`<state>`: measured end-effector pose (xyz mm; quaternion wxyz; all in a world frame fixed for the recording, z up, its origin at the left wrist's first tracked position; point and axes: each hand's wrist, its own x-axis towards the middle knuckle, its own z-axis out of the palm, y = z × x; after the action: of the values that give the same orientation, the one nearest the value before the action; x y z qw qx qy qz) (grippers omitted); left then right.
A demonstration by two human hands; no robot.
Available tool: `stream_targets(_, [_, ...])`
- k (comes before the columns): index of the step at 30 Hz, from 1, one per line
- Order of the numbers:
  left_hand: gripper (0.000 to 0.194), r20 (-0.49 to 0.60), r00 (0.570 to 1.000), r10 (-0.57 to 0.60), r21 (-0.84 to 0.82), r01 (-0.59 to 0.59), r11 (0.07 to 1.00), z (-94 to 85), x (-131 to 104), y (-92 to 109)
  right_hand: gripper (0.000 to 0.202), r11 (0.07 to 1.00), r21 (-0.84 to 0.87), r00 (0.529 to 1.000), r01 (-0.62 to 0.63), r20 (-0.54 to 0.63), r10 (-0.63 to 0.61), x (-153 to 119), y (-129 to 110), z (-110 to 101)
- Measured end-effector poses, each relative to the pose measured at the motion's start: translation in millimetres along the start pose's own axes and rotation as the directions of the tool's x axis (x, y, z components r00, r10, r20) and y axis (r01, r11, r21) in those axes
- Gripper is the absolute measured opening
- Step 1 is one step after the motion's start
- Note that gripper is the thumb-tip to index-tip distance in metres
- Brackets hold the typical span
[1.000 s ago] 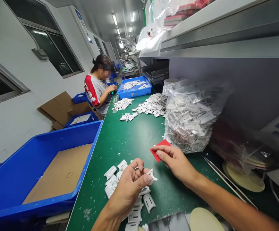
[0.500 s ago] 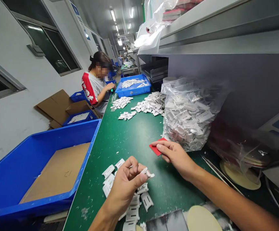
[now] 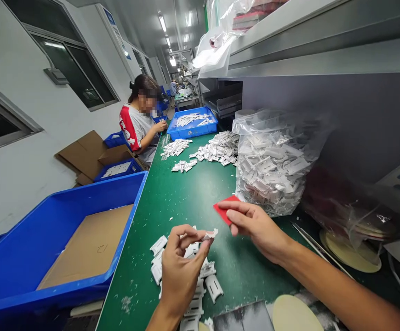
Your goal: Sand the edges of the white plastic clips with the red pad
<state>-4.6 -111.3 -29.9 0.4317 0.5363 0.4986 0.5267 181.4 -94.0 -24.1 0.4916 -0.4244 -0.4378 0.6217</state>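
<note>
Between thumb and fingertips, my left hand [image 3: 185, 262] pinches a small white plastic part [image 3: 211, 235], seen nearly edge-on. My right hand [image 3: 251, 225] grips a flat red square pad [image 3: 228, 209], thumb on one side and fingers on the other. The pad and the part are a short gap apart, above the green table [image 3: 200, 188]. Below and around my left hand lie several more white plastic parts [image 3: 214, 288], some of them hidden by the hand.
A clear bag of white parts [image 3: 272, 170] stands beyond my right hand. Loose piles [image 3: 217, 149] and a blue tray [image 3: 193, 131] are farther back, near a seated co-worker [image 3: 141, 119]. A big blue bin [image 3: 58, 197] adjoins the left table edge. Round beige discs [image 3: 296, 315] lie in front.
My left hand has turned, its fingers now stretched more toward the right with the white part at their tips. My right hand keeps the red pad in nearly the same place.
</note>
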Motion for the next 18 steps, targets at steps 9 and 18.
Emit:
stream_targets(9, [0.042, 0.119, 0.99, -0.081, -0.104, 0.094, 0.99, -2.2, 2.0, 0.7, 0.044, 1.0, 0.029, 0.997, -0.009, 0.074, 0.007, 6.6, 5.1, -2.1])
stream_targets(18, [0.056, 0.454, 0.868, -0.201, -0.329, 0.373, 0.868, -3.2, 3.7, 5.7, 0.027, 0.991, 0.102, 0.994, -0.087, 0.079, 0.079, 1.7, -2.2, -0.9])
